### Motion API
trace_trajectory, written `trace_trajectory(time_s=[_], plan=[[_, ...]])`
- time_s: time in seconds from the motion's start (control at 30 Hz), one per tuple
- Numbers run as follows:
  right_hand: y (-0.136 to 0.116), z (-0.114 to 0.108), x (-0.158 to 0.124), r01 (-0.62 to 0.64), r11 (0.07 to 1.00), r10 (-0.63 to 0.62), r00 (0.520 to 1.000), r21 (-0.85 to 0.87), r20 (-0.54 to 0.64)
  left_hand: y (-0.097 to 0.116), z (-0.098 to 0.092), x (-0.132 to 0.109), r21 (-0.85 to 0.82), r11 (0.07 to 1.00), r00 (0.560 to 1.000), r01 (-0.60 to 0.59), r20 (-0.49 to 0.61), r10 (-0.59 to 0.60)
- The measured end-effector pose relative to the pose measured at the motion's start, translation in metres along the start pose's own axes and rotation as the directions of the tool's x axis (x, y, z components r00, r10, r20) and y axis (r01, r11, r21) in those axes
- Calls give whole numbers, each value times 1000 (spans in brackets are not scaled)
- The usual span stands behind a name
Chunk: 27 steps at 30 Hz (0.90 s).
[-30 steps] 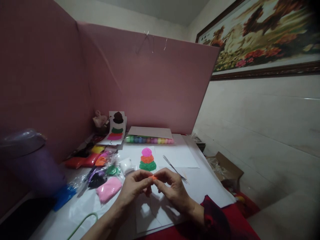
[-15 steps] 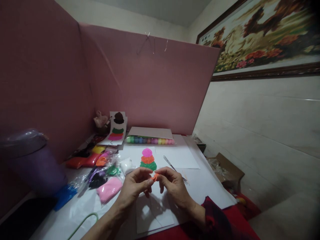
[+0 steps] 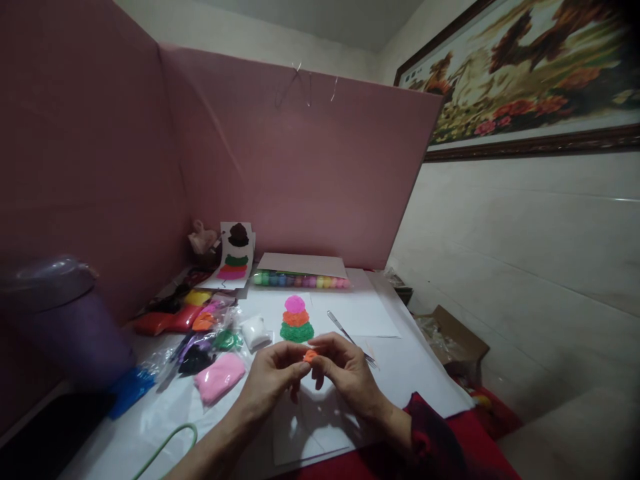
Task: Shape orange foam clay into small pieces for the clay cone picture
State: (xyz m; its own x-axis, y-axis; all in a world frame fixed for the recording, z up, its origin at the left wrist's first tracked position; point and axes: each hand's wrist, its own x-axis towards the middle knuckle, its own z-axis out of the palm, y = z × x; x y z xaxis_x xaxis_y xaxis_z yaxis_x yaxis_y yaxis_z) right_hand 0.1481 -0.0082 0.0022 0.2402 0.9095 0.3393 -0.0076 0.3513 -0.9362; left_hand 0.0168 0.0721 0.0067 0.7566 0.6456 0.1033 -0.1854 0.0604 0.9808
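Note:
My left hand (image 3: 270, 379) and my right hand (image 3: 345, 377) meet over the white table, both pinching a small piece of orange clay (image 3: 310, 357) between their fingertips. Just beyond the hands lies a white card bearing a stacked clay figure (image 3: 296, 319) with pink on top, orange in the middle and green below. A metal tool (image 3: 350, 339) rests on the paper to the right of that figure, close to my right hand.
Bags of coloured clay (image 3: 200, 333) spread to the left, with a pink lump (image 3: 219, 377) and a white lump (image 3: 254, 331). A sample card (image 3: 235, 257) leans at the back beside a tube of coloured balls (image 3: 300, 281). A purple container (image 3: 55, 320) stands at the left; a cardboard box (image 3: 450, 340) sits right.
The hands have kept working the orange piece between the fingertips, shifting only slightly. Nothing else on the table has moved.

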Motion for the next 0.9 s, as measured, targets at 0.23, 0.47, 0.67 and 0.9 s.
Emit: trace_trajectory(time_s=[0.23, 0.47, 0.67, 0.9], plan=[[1, -1, -1, 30, 998, -30, 1000, -55, -4, 1, 0, -2, 114, 992, 998, -48, -30, 52], [3, -1, 0, 45, 995, -46, 999, -86, -17, 0, 0, -2, 86, 995, 998, -56, -29, 58], [-1, -1, -3, 111, 975, -113, 994, -190, -1, -1, 0, 0, 13, 1000, 1000, -13, -3, 13], [3, -4, 0, 45, 986, -52, 998, -161, -45, -1, 0, 1, -28, 998, 993, -50, -109, 47]])
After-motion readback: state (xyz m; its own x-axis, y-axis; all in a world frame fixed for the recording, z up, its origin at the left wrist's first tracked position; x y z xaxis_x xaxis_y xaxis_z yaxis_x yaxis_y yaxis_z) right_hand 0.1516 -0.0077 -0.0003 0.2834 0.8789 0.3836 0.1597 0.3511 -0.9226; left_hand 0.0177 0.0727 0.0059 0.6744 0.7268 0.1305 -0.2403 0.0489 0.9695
